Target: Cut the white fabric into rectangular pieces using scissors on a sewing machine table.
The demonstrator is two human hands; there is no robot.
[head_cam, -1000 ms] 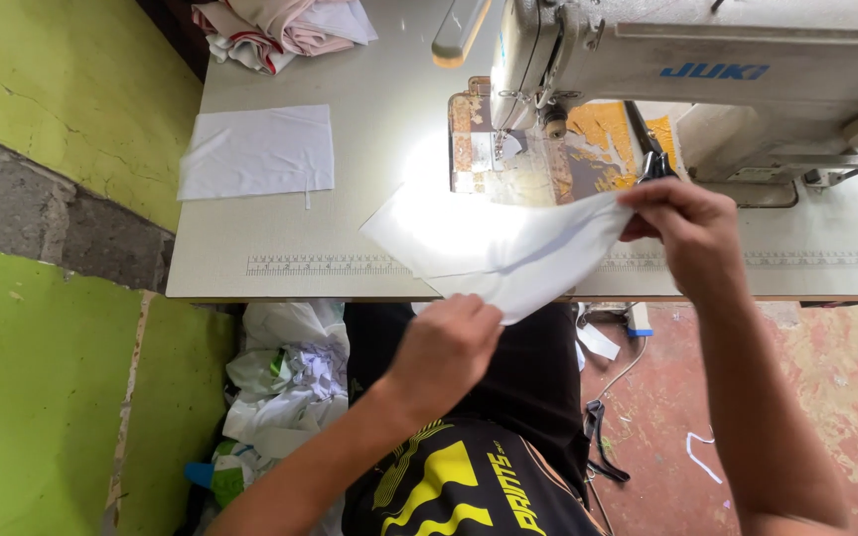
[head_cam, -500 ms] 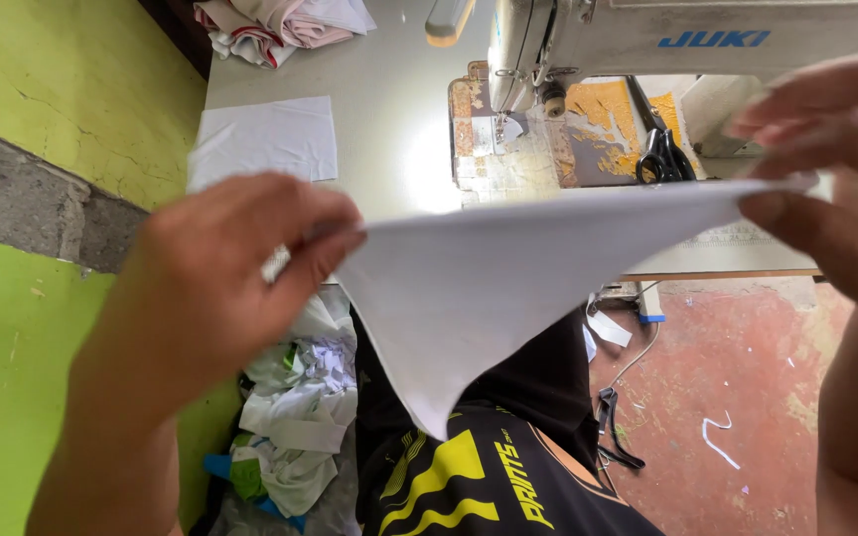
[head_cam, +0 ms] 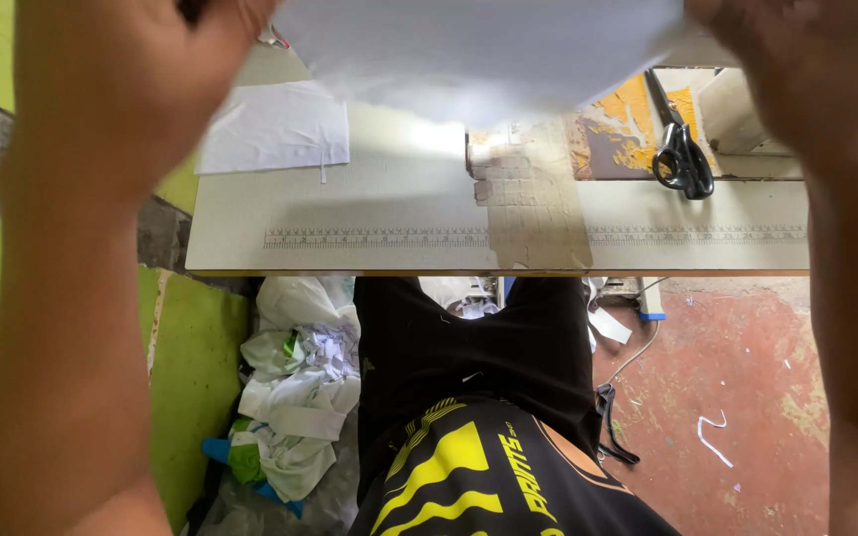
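Note:
I hold a white cloth piece (head_cam: 479,55) stretched between both hands, raised close to the camera at the top of the view. My left hand (head_cam: 126,89) grips its left end and my right hand (head_cam: 796,69) grips its right end. Both forearms fill the sides of the view. Below the cloth lies the pale sewing table (head_cam: 389,208) with a ruler strip along its front edge.
Another white cloth piece (head_cam: 275,127) lies flat on the table's left part. Black scissors (head_cam: 684,159) rest at the right by a worn yellow patch. Under the table sits a heap of cloth scraps (head_cam: 295,397) by the green wall. My lap is in black clothes.
Both hands have lifted the white cloth from table height up towards the camera. The sewing machine has dropped out of view behind the cloth.

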